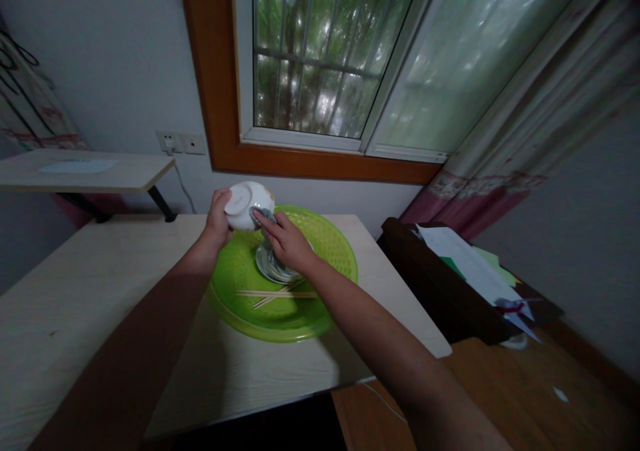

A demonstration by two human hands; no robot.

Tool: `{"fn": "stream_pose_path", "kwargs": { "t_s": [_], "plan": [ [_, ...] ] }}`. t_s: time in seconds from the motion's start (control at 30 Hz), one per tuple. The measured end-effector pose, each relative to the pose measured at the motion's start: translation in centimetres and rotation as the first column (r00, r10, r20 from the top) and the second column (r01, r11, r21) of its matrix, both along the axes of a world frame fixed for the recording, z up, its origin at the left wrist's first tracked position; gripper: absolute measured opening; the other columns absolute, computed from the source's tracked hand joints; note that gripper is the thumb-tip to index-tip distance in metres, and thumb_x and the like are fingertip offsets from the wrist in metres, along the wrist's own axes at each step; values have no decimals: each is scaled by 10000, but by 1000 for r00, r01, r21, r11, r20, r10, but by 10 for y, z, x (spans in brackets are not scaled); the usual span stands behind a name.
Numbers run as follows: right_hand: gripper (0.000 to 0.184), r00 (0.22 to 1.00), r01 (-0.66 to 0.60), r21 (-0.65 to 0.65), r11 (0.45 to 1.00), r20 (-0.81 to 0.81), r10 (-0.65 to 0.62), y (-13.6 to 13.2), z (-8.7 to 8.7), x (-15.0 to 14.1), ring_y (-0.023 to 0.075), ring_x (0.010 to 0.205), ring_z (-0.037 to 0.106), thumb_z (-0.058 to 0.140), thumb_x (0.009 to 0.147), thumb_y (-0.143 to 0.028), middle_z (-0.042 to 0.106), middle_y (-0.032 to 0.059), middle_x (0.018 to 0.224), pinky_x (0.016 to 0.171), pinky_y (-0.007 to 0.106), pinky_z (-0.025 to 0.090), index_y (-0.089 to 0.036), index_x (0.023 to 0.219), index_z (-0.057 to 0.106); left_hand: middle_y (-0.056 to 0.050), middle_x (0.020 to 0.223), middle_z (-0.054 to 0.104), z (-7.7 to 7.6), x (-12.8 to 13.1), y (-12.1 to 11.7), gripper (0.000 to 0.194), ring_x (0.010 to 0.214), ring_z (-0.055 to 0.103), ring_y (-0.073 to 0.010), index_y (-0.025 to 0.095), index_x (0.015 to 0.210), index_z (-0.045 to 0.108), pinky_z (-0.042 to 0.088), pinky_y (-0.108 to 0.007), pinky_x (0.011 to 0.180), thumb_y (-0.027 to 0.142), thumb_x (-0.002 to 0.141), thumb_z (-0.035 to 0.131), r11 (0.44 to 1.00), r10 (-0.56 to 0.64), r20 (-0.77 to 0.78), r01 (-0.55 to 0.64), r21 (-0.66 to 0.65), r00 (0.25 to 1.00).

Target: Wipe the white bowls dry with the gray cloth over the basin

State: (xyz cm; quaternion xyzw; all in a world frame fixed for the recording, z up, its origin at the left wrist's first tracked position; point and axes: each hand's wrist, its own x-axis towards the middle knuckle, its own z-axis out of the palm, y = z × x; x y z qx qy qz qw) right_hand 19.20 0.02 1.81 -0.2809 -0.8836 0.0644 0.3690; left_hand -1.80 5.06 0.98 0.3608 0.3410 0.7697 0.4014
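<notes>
Up close, two bare forearms stretch in over the pale wooden tabletop [280, 364], with a strip of brown wooden floor [505, 391] showing beyond its right side. On the tabletop sits a round green tray [285, 334] with a raised rim and a textured inside wall. Light-coloured chopsticks [247, 294] lie crossed in its near part, and just past them is a whitish dish [267, 270], partly hidden by the right hand [290, 239]; whether it is one piece or a stack is hard to tell

Above the far part of the tray, the left hand [219, 219] is closed on the side of a white bowl [244, 206], which is tilted so its foot ring shows. The right hand has its fingers fairly straight and close together, pressing a grey pad [262, 214] against the bowl's outer wall

Off to the right, papers [465, 261] lie over a dark brown piece of furniture [430, 284]. Across the left of the tabletop stands a small raised shelf [115, 171] on black legs. Farther back come two wall sockets [181, 143], a window [325, 58] in an orange-brown frame [320, 162], and a patterned curtain [505, 131] beside it, with blurred greenery beyond the bars
</notes>
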Motion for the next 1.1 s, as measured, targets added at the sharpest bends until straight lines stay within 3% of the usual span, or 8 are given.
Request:
{"fn": "stream_pose_path", "kwargs": {
  "t_s": [0.1,0.3,0.5,0.6,0.8,1.0,1.1],
  "plan": [
    [509,999,38,17,999,1,-38,1,1,0,244,1002,564,346,1070,-322,571,101,1126,935,391,532,-343,1572,428,2,862,597,1,2,-1,417,780,573,-164,235,891,525,482,-283,686,530,690,740,1000,-3,-44,3,1,999],
    [534,970,231,15,973,-78,-229,11,-1,6,241,930,547,379,1043,-274,554,103,1092,914,396,532,-316,1573,435,7,833,586,-1,3,-1,449,769,577,-163,225,895,512,460,-289,690,565,696,727,1000,-14,-142,13,-7,990],
    [552,990,107,106,989,77,-115,1,3,3,253,986,569,437,1008,-231,568,88,1089,906,383,533,-345,1547,472,7,843,616,-1,2,-1,435,766,591,-163,234,897,548,476,-283,655,555,691,756,1000,-15,-125,14,-10,992],
    [556,983,148,131,980,91,-161,-2,6,2,256,978,572,457,992,-217,561,90,1081,883,376,535,-335,1534,496,8,850,621,0,3,-2,434,772,595,-164,238,897,547,479,-281,653,553,689,761,1000,-14,-100,11,-22,995],
    [522,952,305,69,950,-31,-303,8,5,9,224,859,545,424,1017,-251,534,97,1048,843,351,535,-269,1532,510,15,824,595,1,5,-4,430,776,577,-163,226,909,555,461,-285,693,536,681,748,999,-35,-154,30,-35,987],
    [520,985,171,94,981,16,-173,7,2,9,226,905,542,438,1003,-220,548,82,1039,869,354,531,-318,1503,543,1,859,583,0,4,-4,448,796,572,-175,223,938,541,441,-300,704,546,692,731,1000,-25,-188,21,-22,982],
    [531,982,182,93,979,37,-186,5,3,8,226,908,540,419,1009,-213,551,87,1071,860,349,526,-330,1517,522,5,845,585,-1,3,-2,458,788,571,-167,221,922,533,448,-289,700,554,681,736,999,-29,-177,23,-36,984]
  ]
}}
